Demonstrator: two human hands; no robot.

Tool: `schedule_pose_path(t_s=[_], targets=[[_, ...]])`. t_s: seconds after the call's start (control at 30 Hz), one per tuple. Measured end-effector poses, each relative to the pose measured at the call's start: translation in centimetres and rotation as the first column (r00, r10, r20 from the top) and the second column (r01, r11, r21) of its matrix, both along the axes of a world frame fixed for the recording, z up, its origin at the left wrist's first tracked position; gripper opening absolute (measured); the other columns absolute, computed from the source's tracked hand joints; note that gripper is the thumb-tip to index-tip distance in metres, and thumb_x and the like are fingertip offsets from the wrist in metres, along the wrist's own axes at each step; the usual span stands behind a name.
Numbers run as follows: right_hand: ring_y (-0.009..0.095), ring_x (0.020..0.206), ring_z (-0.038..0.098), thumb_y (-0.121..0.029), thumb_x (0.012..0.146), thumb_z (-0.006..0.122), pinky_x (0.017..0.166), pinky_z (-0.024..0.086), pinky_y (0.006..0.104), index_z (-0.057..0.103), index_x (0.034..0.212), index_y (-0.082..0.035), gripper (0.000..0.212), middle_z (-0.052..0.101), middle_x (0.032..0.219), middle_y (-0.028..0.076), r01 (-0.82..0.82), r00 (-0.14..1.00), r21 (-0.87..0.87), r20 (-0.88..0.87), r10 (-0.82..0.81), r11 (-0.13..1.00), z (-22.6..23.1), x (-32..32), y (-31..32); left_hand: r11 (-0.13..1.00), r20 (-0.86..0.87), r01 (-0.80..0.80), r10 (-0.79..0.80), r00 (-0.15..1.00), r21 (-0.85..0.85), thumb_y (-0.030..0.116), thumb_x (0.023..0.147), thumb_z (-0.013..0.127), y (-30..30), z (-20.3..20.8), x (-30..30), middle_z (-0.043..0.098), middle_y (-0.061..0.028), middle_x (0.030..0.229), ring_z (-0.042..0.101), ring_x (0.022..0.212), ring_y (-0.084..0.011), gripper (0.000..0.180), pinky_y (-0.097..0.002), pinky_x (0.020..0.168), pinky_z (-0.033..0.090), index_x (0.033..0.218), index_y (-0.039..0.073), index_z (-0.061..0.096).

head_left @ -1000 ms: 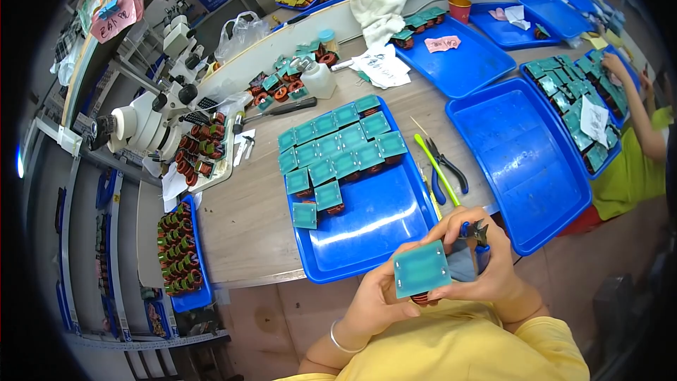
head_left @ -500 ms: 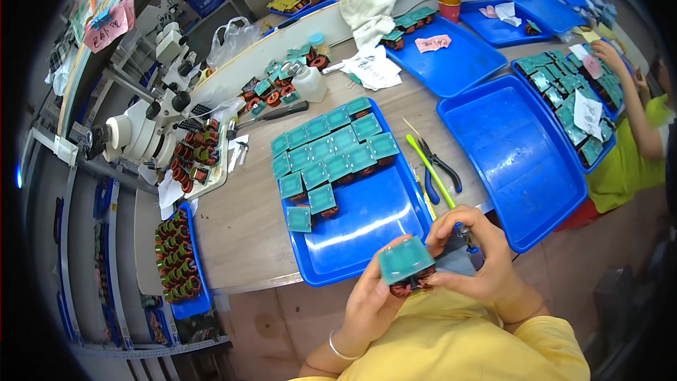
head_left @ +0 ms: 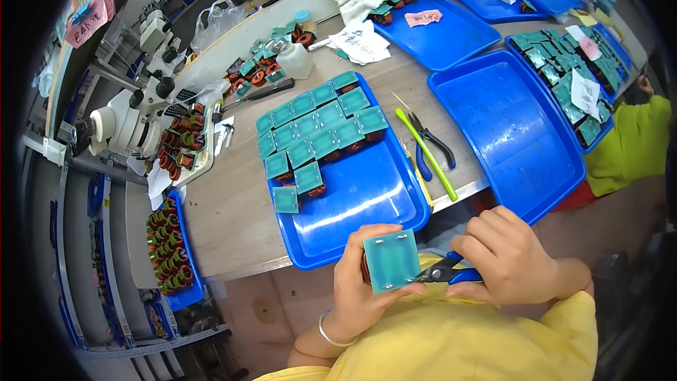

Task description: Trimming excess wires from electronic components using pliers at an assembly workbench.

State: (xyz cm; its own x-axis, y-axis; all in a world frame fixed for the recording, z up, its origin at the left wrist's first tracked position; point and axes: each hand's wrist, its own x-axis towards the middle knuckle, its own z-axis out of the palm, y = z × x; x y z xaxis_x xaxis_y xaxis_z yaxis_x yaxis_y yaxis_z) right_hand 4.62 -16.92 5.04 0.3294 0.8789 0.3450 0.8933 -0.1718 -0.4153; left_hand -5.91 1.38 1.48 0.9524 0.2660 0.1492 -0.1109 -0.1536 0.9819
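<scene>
My left hand [head_left: 352, 293] is closed round the edges of a square green circuit board [head_left: 393, 261], its face tilted up and small solder points along two edges. A bit of reddish coil shows behind its left side. My right hand [head_left: 509, 257] grips blue-handled wire cutters [head_left: 441, 273]. Their jaw tips meet the board's lower right corner by the solder points. Beyond my hands lies a blue tray [head_left: 352, 229], with rows of similar green boards [head_left: 321, 116] on coils filling its far and left parts.
Right of the tray lie a green stick-like tool [head_left: 427, 155] and dark pliers [head_left: 431, 147]. Another blue tray [head_left: 508, 137] stands farther right. Microscopes [head_left: 130, 123] and a tray of coils [head_left: 169, 247] are at left. A co-worker's yellow-green sleeve [head_left: 631, 137] shows at right.
The circuit board has been turned so its face and solder points show more squarely. The wire cutters in my right hand have swung to its lower right corner. The head view has shifted slightly.
</scene>
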Motion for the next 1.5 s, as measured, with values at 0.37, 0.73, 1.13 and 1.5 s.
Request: schedule_pose_path(t_s=[0.37,0.73,1.13,1.5], targets=[[0.025,0.061,0.043,-0.043,0.071,0.065,0.056,0.035,0.0334,0.052,0.084,0.0,0.047,0.041,0.07,0.009,-0.01,0.999,-0.059,0.038,0.012,0.998,0.7,-0.3,-1.0,0.932,0.098,-0.023,-0.013,0.995,0.363,0.037,0.05,0.082,-0.2,1.4,0.0,0.057,-0.0074,0.098,0.057,0.081,-0.0133,0.075,-0.0234,0.069,0.048,0.107,0.001,0.049],[0.025,0.061,0.041,-0.043,0.073,0.063,0.056,0.034,0.0342,0.051,0.085,0.001,0.047,0.04,0.07,0.01,-0.025,0.999,-0.033,0.035,0.026,0.999,0.5,-0.1,-1.6,0.868,0.136,-0.04,-0.032,0.99,0.495,0.039,0.05,0.082,-0.8,2.9,0.7,0.06,-0.0085,0.092,0.06,0.073,-0.0142,0.07,-0.024,0.064,0.05,0.102,0.0,0.054],[0.021,0.055,0.048,-0.041,0.075,0.063,0.05,0.039,0.0294,0.05,0.075,-0.003,0.04,0.045,0.065,0.007,-0.002,0.995,0.079,0.098,-0.006,0.997,-2.6,0.5,-2.1,0.828,0.028,0.088,-0.125,0.992,0.553,0.033,0.053,0.083,-1.1,3.3,2.0,0.061,-0.0092,0.09,0.061,0.075,-0.0181,0.063,-0.0256,0.065,0.049,0.099,0.001,0.055],[0.025,0.056,0.051,-0.043,0.076,0.062,0.05,0.042,0.0321,0.05,0.078,-0.002,0.043,0.048,0.066,0.01,0.036,0.999,0.072,0.008,-0.037,0.997,-4.2,0.2,-2.1,0.885,-0.078,0.182,-0.165,0.983,0.429,0.024,0.063,0.079,-0.7,2.1,2.2,0.055,-0.0129,0.092,0.056,0.074,-0.0272,0.059,-0.0316,0.063,0.048,0.108,0.001,0.049]])
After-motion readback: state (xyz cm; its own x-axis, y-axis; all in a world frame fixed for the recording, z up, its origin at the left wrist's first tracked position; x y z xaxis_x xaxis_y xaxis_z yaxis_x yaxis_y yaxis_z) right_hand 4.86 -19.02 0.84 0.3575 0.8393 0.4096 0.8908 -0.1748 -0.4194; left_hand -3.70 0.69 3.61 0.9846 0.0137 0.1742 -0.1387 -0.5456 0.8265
